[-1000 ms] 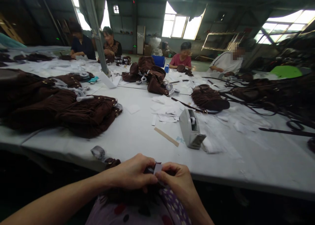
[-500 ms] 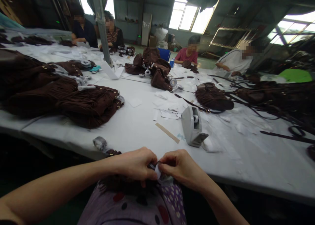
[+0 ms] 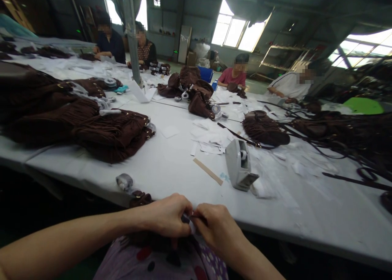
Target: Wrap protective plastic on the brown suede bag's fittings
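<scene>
At the table's near edge, my left hand (image 3: 171, 215) and my right hand (image 3: 216, 225) meet with fingertips pinched. Between them shows a small piece of white wrapping (image 3: 192, 227) around something dark, mostly covered by the fingers. Part of a brown bag (image 3: 141, 199) with metal fittings pokes out behind my left wrist; its lower part is hidden by my forearm. A grey-wrapped ring-like piece (image 3: 124, 182) lies just beyond it on the white table (image 3: 171, 173).
A grey tape dispenser (image 3: 239, 165) stands past my right hand, beside a tan strip (image 3: 207, 171). Stacked brown fringed bags (image 3: 113, 135) fill the left; another fringed bag (image 3: 265, 128) and straps lie right. A post (image 3: 134, 47) rises mid-table. Several people sit across the table.
My right hand has come closer to my left and turned knuckles-up, covering more of the white wrapping. My left hand keeps its pinch. The view has tilted slightly upward.
</scene>
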A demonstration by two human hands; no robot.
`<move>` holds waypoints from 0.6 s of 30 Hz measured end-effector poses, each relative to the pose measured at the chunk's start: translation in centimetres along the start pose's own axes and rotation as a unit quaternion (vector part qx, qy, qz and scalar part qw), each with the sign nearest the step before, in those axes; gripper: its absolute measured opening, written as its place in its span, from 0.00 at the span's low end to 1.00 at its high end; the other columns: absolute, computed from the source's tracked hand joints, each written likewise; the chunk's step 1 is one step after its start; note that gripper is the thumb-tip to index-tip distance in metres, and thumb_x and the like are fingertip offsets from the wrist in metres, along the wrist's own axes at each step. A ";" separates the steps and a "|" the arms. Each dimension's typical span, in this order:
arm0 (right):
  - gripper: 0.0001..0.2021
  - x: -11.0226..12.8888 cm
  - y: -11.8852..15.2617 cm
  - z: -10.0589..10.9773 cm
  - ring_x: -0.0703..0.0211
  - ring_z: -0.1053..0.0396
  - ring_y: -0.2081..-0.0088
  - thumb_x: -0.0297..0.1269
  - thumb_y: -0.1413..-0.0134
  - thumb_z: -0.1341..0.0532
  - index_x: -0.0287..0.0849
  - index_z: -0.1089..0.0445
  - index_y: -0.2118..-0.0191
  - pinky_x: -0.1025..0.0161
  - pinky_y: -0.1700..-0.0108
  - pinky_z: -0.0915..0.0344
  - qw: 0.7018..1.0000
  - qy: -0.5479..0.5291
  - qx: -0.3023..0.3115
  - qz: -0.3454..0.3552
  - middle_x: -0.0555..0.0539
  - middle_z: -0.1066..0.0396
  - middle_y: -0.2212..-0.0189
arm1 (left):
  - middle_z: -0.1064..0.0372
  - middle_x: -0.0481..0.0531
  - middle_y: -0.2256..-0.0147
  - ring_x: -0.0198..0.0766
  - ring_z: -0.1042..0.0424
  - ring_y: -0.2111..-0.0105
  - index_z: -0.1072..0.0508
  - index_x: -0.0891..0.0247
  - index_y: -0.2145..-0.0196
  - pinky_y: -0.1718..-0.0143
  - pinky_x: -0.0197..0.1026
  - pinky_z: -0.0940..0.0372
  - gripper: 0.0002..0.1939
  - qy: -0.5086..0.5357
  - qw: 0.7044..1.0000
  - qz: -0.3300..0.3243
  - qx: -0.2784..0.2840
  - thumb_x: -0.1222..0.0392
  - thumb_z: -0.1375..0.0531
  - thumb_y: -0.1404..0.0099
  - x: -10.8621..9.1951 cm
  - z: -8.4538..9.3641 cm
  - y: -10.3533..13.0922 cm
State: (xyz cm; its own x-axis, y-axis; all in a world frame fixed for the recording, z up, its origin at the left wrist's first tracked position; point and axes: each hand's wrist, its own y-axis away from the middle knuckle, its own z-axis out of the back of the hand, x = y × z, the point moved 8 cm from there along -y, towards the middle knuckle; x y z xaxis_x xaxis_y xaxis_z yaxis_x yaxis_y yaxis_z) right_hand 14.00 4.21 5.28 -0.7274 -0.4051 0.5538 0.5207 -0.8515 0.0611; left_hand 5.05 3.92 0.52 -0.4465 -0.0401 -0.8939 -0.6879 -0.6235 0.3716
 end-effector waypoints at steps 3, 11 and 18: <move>0.11 0.3 0.2 0.3 0.65 0.30 0.75 0.23 0.46 0.44 0.41 0.28 0.74 0.70 0.72 0.44 0.997 -0.065 0.023 0.018 0.52 0.28 0.79 | 0.29 0.49 0.79 0.43 0.24 0.79 0.26 0.65 0.66 0.88 0.30 0.41 0.11 0.010 1.000 -0.004 -0.024 0.64 0.46 0.46 0.2 0.1 0.1; 0.12 1.3 1.2 0.3 0.58 0.32 0.72 0.20 0.42 0.49 0.37 0.29 0.68 0.65 0.70 0.38 0.982 0.041 -0.116 0.143 0.44 0.30 0.73 | 0.33 0.45 0.83 0.40 0.26 0.82 0.29 0.65 0.70 0.89 0.28 0.46 0.07 0.133 0.985 0.024 -0.106 0.65 0.44 0.49 0.8 1.2 -0.6; 0.14 2.6 2.7 0.3 0.54 0.33 0.68 0.20 0.42 0.49 0.30 0.32 0.53 0.60 0.67 0.32 0.933 0.142 -0.246 0.221 0.39 0.30 0.68 | 0.31 0.45 0.80 0.38 0.25 0.80 0.30 0.65 0.72 0.82 0.30 0.38 0.07 0.293 0.949 0.052 -0.103 0.63 0.39 0.52 1.3 1.6 -1.3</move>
State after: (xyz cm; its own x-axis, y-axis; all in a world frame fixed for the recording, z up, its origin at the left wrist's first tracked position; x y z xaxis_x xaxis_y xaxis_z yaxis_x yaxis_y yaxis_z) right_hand 13.67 1.00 7.14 -0.6149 -0.7658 0.1881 0.5814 -0.6015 -0.5479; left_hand 4.48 5.94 -0.71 -0.0692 -0.4997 -0.8634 -0.5039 -0.7294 0.4626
